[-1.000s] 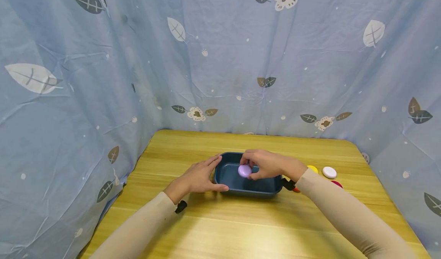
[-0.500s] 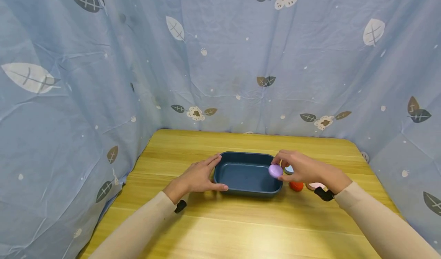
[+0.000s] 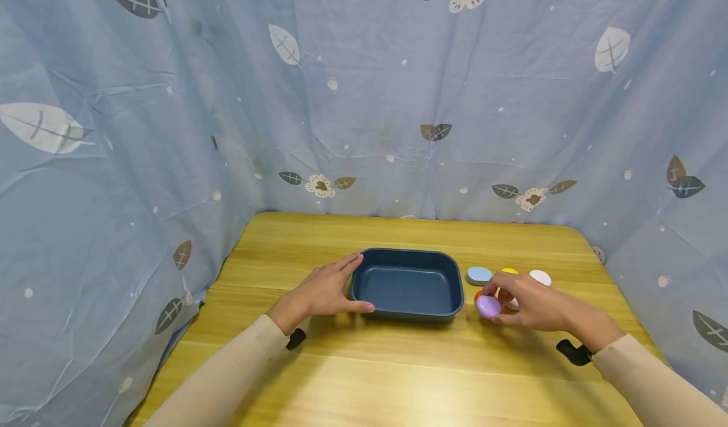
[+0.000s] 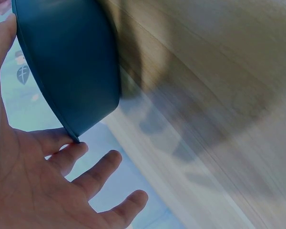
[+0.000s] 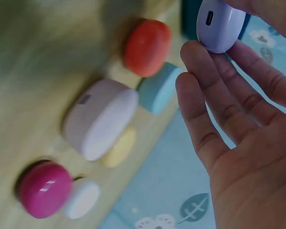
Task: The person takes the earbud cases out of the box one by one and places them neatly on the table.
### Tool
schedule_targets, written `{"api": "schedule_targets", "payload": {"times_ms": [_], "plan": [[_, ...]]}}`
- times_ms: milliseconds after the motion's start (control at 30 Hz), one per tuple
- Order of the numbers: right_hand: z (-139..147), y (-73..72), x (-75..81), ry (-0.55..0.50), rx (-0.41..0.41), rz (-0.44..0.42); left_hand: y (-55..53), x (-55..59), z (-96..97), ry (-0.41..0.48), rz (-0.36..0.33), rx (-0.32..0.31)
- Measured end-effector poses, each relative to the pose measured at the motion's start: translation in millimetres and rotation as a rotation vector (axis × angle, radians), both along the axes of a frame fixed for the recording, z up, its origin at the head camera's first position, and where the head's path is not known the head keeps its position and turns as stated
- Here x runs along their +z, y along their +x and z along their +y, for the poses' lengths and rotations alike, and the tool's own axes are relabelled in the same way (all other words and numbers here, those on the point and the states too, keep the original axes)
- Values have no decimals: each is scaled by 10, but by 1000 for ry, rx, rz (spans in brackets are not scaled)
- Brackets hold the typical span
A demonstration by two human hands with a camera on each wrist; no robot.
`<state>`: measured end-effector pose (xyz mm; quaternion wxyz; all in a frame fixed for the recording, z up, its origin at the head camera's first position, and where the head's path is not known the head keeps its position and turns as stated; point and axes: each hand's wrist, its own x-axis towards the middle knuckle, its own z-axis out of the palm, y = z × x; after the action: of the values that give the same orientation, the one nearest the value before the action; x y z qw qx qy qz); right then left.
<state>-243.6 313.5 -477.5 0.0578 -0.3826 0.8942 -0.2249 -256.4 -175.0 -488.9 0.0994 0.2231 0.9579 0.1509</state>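
Note:
My right hand point(image 3: 537, 304) pinches a lilac rounded case point(image 3: 488, 307), like an earbud charging case, between thumb and fingertips. A small dark port shows on its side in the right wrist view. It is held just right of a dark blue rectangular tray point(image 3: 406, 287), over the table. At the tray's left end rests my left hand point(image 3: 315, 293), fingers spread and fairly straight, thumb at the near corner and fingertips at the far one. The left wrist view has those fingertips right at the tray's rim point(image 4: 47, 101).
Several similar cases stand right of the tray: light blue point(image 3: 479, 276), yellow point(image 3: 509, 271), white point(image 3: 540, 278), orange-red point(image 5: 148, 47), pale pink point(image 5: 101, 119) and magenta point(image 5: 45, 190). My right hand partly covers this group in the head view. A patterned curtain point(image 3: 364, 98) surrounds the wooden table point(image 3: 409, 376).
My right hand has carried the lilac case from inside the tray, over its right wall, to the table's right side. My left hand stays at the tray's left end.

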Motion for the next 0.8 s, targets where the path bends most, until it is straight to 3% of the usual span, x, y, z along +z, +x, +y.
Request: {"api": "schedule_targets", "payload": {"times_ms": [300,800], "plan": [[102,100,-248,13,18,8,-1,-13,-1,4,-4,-10],[146,120,-370,4,44,-33,0,-6,-5,4,6,-11]]}}
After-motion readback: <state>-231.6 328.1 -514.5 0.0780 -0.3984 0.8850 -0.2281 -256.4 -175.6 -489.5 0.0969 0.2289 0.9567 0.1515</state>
